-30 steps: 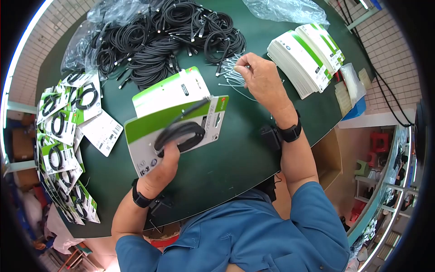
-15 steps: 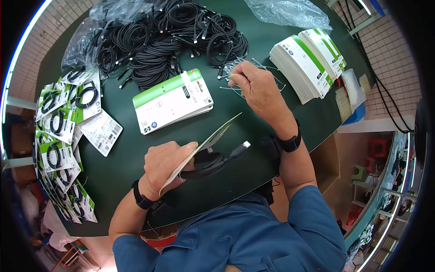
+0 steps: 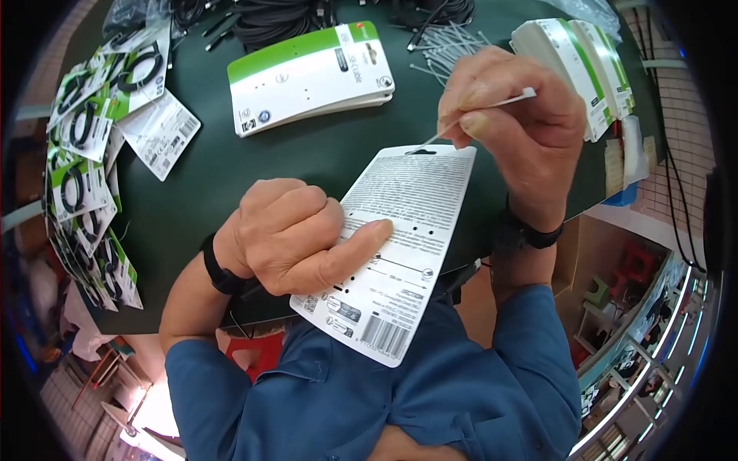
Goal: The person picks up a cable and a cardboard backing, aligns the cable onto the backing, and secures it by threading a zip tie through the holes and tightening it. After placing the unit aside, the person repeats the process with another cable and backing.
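Note:
My left hand [image 3: 296,238] grips a printed packaging card [image 3: 403,192], thumb flat on the back face, fingers curled around its left side. The card's text, barcode and small punched holes face up, with a hanging slot at the top. Behind the card's right edge a cable plug [image 3: 467,273] peeks out; the rest of that cable is hidden. My right hand [image 3: 530,131] pinches a thin white cable tie [image 3: 496,104] between thumb and fingers, its tail pointing down toward the hanging slot. Beyond that hand lies a pile of loose cable ties [image 3: 446,48].
A stack of green-and-white cards [image 3: 307,81] lies ahead, and taller card stacks [image 3: 573,69] stand at the right. Finished-looking cards with coiled cables [image 3: 77,188] are heaped at the left. Bundles of black cables [image 3: 280,27] lie at the back of the green table [image 3: 192,230].
My left hand has turned the card so its printed back faces up, covering the cable. From the tie pile my right hand has come to the card's top, a cable tie now visible in it.

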A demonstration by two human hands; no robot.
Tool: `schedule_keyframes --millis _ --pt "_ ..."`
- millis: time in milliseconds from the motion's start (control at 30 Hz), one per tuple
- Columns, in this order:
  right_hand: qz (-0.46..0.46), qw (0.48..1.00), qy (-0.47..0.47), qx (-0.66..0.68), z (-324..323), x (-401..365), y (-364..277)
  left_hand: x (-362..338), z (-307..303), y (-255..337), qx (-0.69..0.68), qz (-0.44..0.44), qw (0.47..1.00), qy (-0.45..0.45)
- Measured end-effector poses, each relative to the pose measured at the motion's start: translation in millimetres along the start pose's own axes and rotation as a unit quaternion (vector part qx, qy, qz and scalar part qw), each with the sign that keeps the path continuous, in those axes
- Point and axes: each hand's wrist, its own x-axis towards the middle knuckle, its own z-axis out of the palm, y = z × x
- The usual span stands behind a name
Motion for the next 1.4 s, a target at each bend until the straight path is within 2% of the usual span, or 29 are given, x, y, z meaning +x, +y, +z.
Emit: schedule_keyframes --millis 100,133,233,367,1067,1300,1400 --pt "-0.089 0.992 -0.087 -0.020 9.4 -0.7 -3.3 3.2 2.9 6.5 0.020 0.040 0.999 0.007" --pt "-0.088 0.992 -0.085 -0.017 10.3 -0.9 -3.5 4.7 6.1 5.3 0.019 0.038 0.999 0.004" --pt "-0.092 0.987 -0.127 -0.026 13.0 -1.7 -3.6 6.7 14.5 2.0 0.048 0.086 0.993 0.068" --pt "-0.106 0.987 -0.114 -0.031 20.1 -2.3 -0.7 7.7 14.6 1.2 0.046 0.095 0.992 0.065" --pt "-0.023 0.988 -0.139 -0.061 27.5 -2.3 0.9 6.5 14.9 1.0 0.034 0.090 0.994 0.060" --pt "0.001 0.966 -0.217 -0.139 26.0 -0.8 0.1 5.9 17.4 2.6 0.022 0.057 0.996 0.070" --pt "-0.001 0.968 -0.214 -0.134 24.8 -0.9 0.2 8.3 13.9 4.5 0.018 0.039 0.997 0.069"
